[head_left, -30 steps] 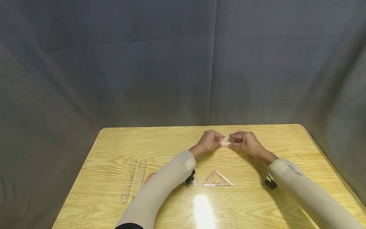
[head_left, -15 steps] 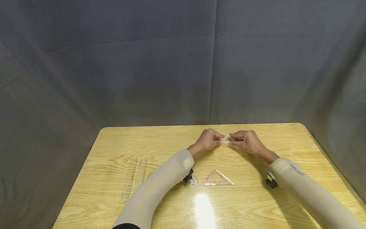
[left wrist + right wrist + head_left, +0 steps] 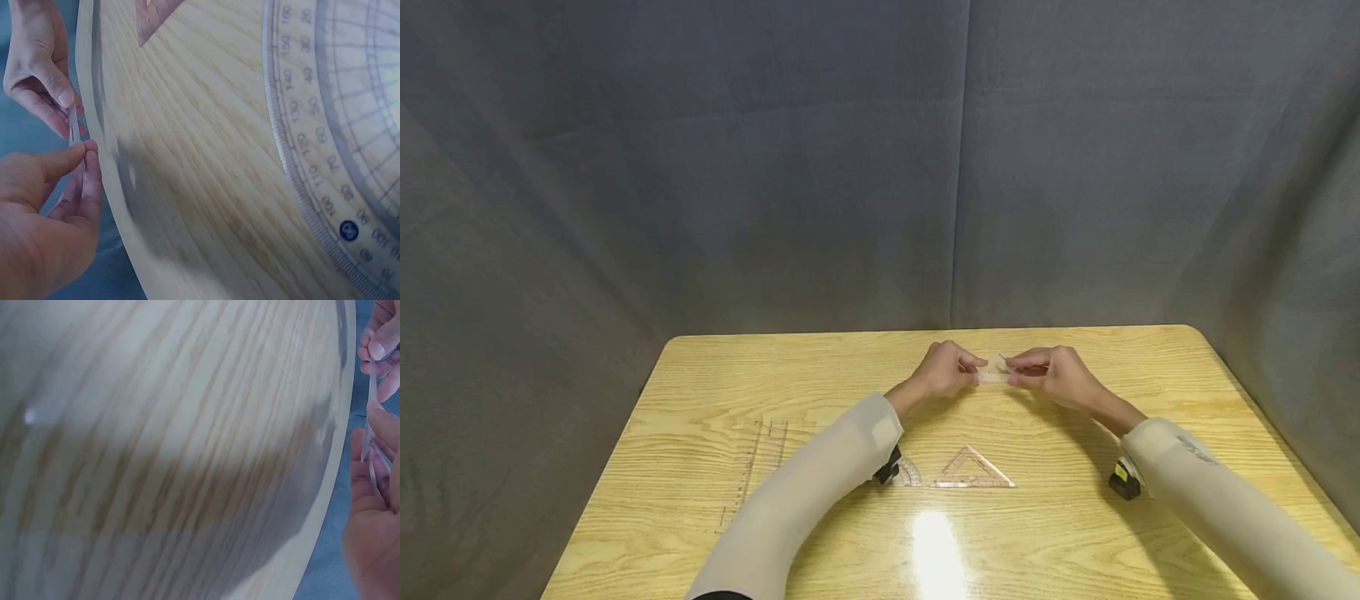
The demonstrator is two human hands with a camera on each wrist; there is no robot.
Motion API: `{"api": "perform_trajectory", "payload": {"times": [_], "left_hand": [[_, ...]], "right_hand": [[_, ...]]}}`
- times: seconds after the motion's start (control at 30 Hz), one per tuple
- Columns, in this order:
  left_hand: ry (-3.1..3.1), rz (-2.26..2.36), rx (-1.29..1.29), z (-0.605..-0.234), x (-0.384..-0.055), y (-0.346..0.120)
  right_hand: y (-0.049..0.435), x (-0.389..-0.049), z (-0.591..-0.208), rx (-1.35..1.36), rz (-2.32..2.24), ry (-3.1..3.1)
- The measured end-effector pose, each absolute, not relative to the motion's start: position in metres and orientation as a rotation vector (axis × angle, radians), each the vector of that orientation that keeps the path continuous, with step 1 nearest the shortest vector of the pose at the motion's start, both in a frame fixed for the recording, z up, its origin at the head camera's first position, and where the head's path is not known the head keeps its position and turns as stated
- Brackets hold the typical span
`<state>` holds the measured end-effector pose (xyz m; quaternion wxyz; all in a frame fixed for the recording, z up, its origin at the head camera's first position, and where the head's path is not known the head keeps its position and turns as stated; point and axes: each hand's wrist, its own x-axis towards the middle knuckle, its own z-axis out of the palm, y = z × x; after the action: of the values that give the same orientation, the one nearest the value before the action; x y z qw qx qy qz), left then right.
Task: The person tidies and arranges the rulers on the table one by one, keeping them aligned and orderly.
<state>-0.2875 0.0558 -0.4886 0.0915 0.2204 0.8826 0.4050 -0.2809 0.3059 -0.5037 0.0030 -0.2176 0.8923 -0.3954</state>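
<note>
Near the far edge of the table, my left hand [image 3: 946, 371] and right hand [image 3: 1060, 377] hold a small clear plastic set square [image 3: 994, 377] between them. It looks triangular, though fingers hide its corners. The left wrist view shows my left thumb and fingertips pinching one end of the thin set square [image 3: 73, 125], which appears almost edge-on. At the other end, my right thumb and fingers pinch it, as the right wrist view also shows with the right hand [image 3: 375, 544] at lower right.
A pinkish set square [image 3: 973, 482] lies mid-table. Left of it is a clear protractor [image 3: 912, 473], partly under my left forearm; its scale [image 3: 294, 144] looms large in the left wrist view. Two clear rulers [image 3: 745, 471] lie further left. A grey curtain [image 3: 820, 208] hangs behind.
The set square has turned slightly between my fingers, and its lower edge now looks level. My left forearm has shifted a little left, showing more of the protractor; the right forearm has edged right.
</note>
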Motion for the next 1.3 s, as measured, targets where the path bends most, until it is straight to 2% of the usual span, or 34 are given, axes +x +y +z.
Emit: {"api": "perform_trajectory", "payload": {"times": [0.33,0.73,1.3], "left_hand": [[2.589,1.240,0.753,-0.482,-0.281,0.057],[2.579,1.268,0.713,-0.479,-0.266,0.063],[2.583,1.156,0.886,-0.479,-0.240,0.072]], "right_hand": [[0.313,-0.273,-0.496,-0.680,-1.241,2.775],[0.317,-0.258,-0.489,-0.708,-1.235,2.759],[0.333,-0.234,-0.490,-0.798,-1.218,2.729]]}}
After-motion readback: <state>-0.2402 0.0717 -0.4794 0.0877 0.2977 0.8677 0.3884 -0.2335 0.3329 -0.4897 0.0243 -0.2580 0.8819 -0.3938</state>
